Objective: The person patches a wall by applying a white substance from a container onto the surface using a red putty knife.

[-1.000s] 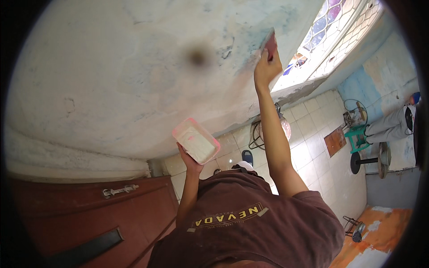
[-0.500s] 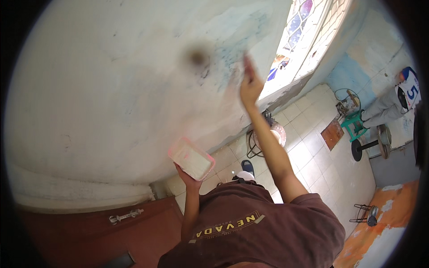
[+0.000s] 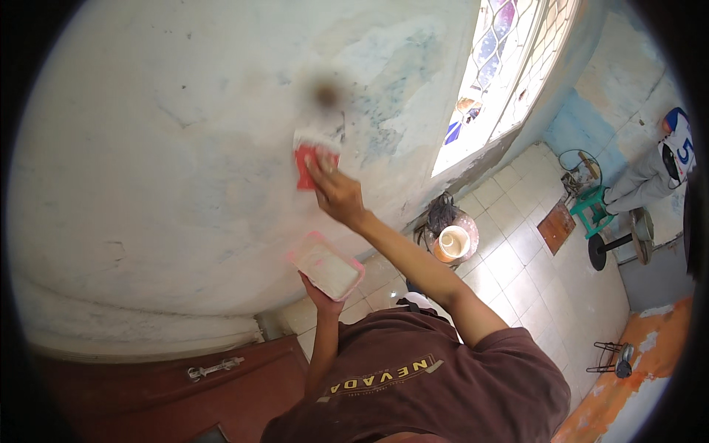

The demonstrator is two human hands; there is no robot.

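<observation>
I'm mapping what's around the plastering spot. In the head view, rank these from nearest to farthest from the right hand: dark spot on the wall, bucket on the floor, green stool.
From the right hand:
1. Dark spot, just above it on the wall.
2. Bucket, lower right on the tiles.
3. Green stool, far right.

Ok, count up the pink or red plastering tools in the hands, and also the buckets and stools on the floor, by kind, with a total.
Red scraper, pressed to the wall by the right hand: 1
Pink tray of filler, held by the left hand: 1
Bucket: 1
Green stool: 1
Black round stool: 1
Total: 5
</observation>
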